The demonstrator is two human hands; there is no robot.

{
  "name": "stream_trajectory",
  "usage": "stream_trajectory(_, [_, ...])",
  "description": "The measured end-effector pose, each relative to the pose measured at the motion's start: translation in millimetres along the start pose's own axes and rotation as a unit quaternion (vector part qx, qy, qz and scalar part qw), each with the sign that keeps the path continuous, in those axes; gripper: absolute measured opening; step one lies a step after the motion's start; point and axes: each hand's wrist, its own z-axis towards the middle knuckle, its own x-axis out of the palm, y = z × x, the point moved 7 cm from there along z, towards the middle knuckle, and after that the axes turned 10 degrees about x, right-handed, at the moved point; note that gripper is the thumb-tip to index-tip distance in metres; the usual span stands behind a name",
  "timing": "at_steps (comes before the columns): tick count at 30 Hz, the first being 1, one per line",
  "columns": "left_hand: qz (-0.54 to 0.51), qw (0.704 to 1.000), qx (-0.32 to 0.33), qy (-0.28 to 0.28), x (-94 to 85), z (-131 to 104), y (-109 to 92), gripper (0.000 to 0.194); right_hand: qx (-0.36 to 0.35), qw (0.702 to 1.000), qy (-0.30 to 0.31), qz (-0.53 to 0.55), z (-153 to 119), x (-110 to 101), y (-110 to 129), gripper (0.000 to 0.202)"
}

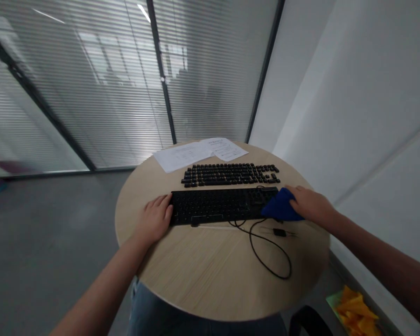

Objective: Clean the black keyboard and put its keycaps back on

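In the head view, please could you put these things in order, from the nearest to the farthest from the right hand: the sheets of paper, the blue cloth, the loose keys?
1. Blue cloth: in the right hand, over the right end of the keyboard.
2. Loose keys: laid out just beyond the keyboard.
3. Sheets of paper: behind the keys, at the table's far edge.

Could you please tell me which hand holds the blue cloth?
The right hand holds the cloth; the left hand touches the keyboard.
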Motion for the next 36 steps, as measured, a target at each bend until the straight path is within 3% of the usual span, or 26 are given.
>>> stream_trajectory(4, [-0.053,0.998,-0.023,-0.022,-8.0,-4,4,0.053,-0.114,0.969,-0.135,0.173,5,-54,45,0.061])
stream_trajectory(10, [-0.072,0.994,-0.060,-0.053,-9.2,-9,15,0.045,-0.292,0.879,-0.214,0.312,-18,-146,183,0.053])
stream_trajectory(13, [-0.071,0.992,-0.080,-0.069,-10.5,-12,20,0.042,-0.377,0.857,-0.191,0.296,-35,-146,263,0.051])
stream_trajectory(17, [-0.062,0.989,-0.105,-0.081,-12.5,-15,26,0.040,-0.452,0.865,-0.104,0.193,-48,-92,340,0.040])
stream_trajectory(20, [-0.057,0.989,-0.109,-0.081,-11.8,-15,26,0.039,-0.461,0.867,-0.087,0.168,-50,-62,353,0.045])
stream_trajectory(24, [-0.054,0.990,-0.108,-0.079,-10.8,-14,24,0.038,-0.468,0.854,-0.080,0.213,-44,-51,347,0.056])
stream_trajectory(32, [-0.033,0.992,-0.108,-0.060,-11.0,-14,19,0.036,-0.547,0.769,-0.129,0.304,-47,-46,342,0.021])
stream_trajectory(36, [-0.023,0.993,-0.108,-0.052,-10.6,-15,17,0.034,-0.570,0.751,-0.146,0.301,-56,-51,337,0.015])
